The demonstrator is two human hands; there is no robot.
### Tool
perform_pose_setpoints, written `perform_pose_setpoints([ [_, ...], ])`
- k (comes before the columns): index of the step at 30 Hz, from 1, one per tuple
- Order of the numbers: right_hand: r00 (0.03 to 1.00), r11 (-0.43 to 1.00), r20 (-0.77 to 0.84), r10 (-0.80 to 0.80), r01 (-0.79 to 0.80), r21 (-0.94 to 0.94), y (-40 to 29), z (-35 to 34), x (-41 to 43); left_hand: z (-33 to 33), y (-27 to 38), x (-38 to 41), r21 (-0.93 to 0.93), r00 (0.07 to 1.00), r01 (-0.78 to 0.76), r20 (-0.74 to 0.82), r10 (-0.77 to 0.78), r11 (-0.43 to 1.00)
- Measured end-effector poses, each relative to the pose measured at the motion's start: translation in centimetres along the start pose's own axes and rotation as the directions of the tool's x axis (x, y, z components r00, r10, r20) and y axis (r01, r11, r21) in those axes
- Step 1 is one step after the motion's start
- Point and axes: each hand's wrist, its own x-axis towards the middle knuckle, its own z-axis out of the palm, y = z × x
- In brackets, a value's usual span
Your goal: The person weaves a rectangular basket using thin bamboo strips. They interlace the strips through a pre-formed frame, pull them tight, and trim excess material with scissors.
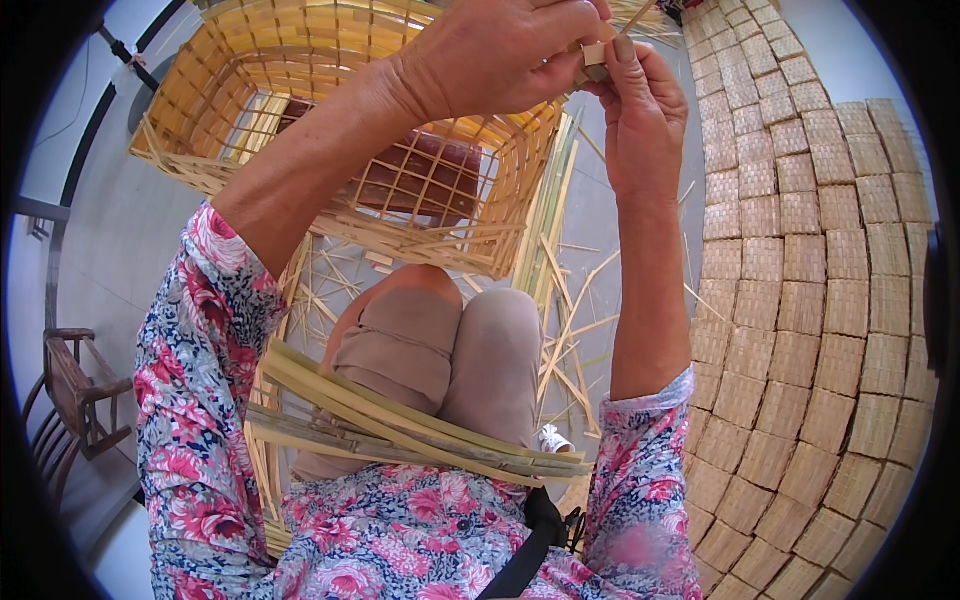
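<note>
Both hands are raised together near the top edge of the view. My left hand (517,56) reaches across above the basket, and its upper part is cut off by the frame. My right hand (645,97) pinches a short, pale bamboo strip (595,55) between thumb and fingers. My left fingers meet the same piece from the other side, partly hiding it. Below the left forearm stands a large open-weave bamboo basket (480,251), with bent strip ends around its near rim. Several split bamboo strips (420,442) lie across my lap.
Rows of small woven bamboo pieces (806,300) stand packed along the right. Loose bamboo offcuts (566,330) litter the floor beside my knees. Long green strips (559,202) lie right of the basket. A dark red wooden surface (420,176) shows through its base. A wooden stool (82,390) stands left.
</note>
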Motion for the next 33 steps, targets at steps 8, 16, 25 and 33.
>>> perform_pose_setpoints([
  [8,0.98,0.975,-0.043,-0.195,0.189,-0.116,0.6,0.7,-0.1,-0.2,0.4,-0.1,-0.06,0.998,0.017,-0.052,-0.02,0.998],
  [16,0.949,0.901,-0.041,-0.312,0.281,-0.331,1.5,0.4,0.3,0.2,0.0,0.2,-0.025,0.99,-0.058,-0.129,0.054,0.998],
  [25,0.954,0.923,-0.062,-0.294,0.267,-0.276,0.9,0.8,0.1,-0.9,0.3,0.6,-0.053,0.998,0.041,0.041,-0.039,0.998],
  [33,0.943,0.879,-0.042,-0.329,0.29,-0.38,0.9,0.6,0.1,-1.0,0.0,0.3,-0.089,0.998,0.034,0.047,-0.03,0.995],
])
